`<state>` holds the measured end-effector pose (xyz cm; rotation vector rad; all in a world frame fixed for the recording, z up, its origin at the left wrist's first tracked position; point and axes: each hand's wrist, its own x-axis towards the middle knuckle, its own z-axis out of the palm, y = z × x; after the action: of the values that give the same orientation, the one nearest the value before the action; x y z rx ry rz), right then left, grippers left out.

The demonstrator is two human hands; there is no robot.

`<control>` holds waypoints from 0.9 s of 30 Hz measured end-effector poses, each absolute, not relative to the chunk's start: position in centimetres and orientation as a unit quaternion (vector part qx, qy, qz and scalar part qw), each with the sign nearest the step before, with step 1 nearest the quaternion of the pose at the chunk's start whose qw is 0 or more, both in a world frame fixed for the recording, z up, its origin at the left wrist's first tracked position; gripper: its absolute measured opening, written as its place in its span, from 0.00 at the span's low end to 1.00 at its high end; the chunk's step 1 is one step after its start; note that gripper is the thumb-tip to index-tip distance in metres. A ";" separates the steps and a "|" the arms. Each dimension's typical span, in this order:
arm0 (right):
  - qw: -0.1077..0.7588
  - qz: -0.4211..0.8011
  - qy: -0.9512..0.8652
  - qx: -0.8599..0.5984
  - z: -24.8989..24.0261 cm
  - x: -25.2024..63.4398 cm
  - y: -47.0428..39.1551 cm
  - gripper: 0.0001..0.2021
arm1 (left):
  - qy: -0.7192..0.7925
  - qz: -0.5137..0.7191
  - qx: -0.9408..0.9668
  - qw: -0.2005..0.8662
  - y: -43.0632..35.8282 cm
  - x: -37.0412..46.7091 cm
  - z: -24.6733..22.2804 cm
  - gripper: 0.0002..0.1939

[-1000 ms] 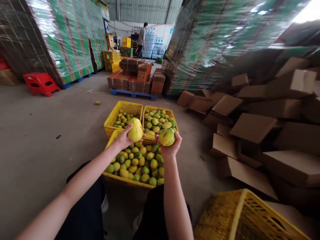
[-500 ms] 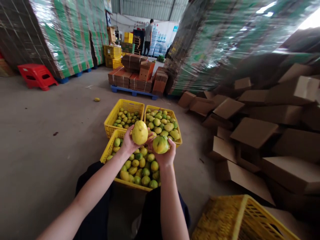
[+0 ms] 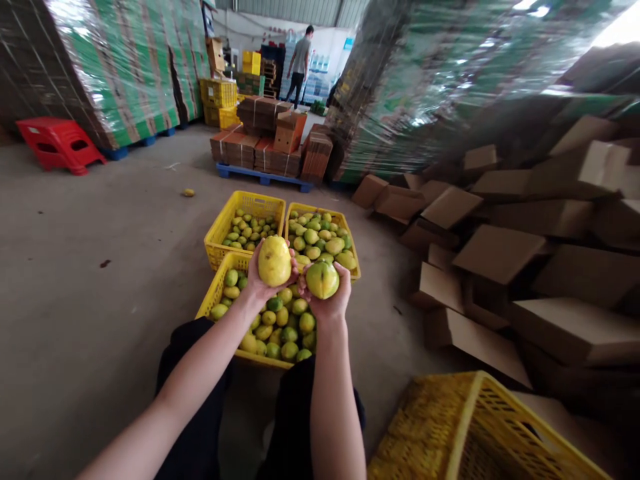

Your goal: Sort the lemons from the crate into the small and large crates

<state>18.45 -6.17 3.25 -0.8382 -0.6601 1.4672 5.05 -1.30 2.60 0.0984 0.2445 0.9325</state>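
L fingers (image 3: pixel 294 271) wrapped on yellow fruit (image 3: pixel 274 261); R fingers (image 3: pixel 302 285) cupping green-yellow fruit (image 3: pixel 323 279), just beside, 4 o'clock. Each prob. firm, hefty, slick, bruisable; hold w/ full palm round middle. Near crate (image 3: pixel 265 361): 6 o'clock.

Yellow fruit (image 3: pixel 275 261): large, rounded, with small brown spots on its skin; held in the left hand (image 3: pixel 257 279), above the nearest crate (image 3: pixel 265 362). Green-yellow fruit (image 3: pixel 323 279): slightly smaller, ridged, with a dark line down its visible face; cupped in the right hand (image 3: pixel 336 303), just beside the yellow fruit. Both appear whole.
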 end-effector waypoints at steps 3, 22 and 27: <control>0.629 0.643 -0.248 -0.361 3.0 18.0 -6.0 0.22 | 0.135 0.447 0.067 0.882 -0.9 4.6 2.9 0.26; 0.718 0.559 -0.244 -0.336 1.7 14.5 -5.0 0.17 | 0.126 0.453 0.078 0.879 -0.6 2.3 2.6 0.24; 0.726 0.546 -0.263 -0.325 0.8 14.3 -4.5 0.19 | 0.126 0.487 0.050 0.863 -0.5 2.1 2.6 0.23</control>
<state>14.34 -4.49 0.76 -0.7175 -0.5797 1.2034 2.14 -0.53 2.55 0.1053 0.2650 1.0217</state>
